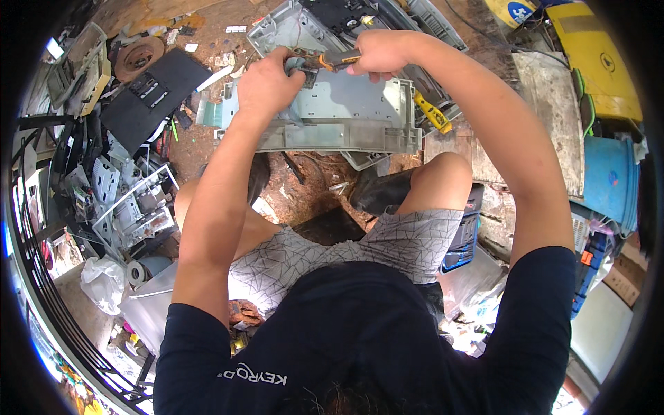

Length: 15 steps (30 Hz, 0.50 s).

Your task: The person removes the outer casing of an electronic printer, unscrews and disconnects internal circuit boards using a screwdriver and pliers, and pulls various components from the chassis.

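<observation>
My right hand [382, 55] is closed around a plier-like tool [332, 60] with dark and orange parts. The tool's far end reaches left to a small blue-grey part [294, 64]. Around that part the fingers of my left hand [266, 84] are closed; its exact kind is hard to make out. Thin wires show beside it. Beneath both hands lies a wide light-grey plastic panel [366, 104], like a machine casing, its ribbed edge toward me. A yellow-handled tool [433, 113] rests at the panel's right end.
A black flat panel [153, 98], a rusty disc [138, 58] and heaped scrap parts [117, 194] lie to the left. More grey casing [277, 28] sits beyond the panel. At right stand a yellow case [600, 62], a wooden board [550, 117] and a blue bucket [609, 181].
</observation>
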{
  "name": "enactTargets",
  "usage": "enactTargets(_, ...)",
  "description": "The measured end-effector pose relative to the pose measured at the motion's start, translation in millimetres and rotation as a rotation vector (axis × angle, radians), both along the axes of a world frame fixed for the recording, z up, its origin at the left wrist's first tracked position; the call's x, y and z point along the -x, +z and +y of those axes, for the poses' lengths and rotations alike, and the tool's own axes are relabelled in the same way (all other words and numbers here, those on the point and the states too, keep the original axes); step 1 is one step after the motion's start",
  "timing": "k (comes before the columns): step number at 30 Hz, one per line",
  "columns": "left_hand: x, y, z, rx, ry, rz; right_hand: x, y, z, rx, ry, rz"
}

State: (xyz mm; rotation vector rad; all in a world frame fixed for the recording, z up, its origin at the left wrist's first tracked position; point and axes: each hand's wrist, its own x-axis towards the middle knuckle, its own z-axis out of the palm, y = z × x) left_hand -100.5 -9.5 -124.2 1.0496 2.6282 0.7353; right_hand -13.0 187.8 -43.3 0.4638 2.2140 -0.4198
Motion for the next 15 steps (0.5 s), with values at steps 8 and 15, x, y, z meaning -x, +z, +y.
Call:
enactTargets(8, 7, -8, -2, -0.029, 0.024, -0.018, -36, -26, -19, -0.707, 0.594, 0.889)
enactTargets(15, 11, -12, 1, -0.118, 0.015, -0.118, -60, -36, -7, -0.598, 0.326, 0.723)
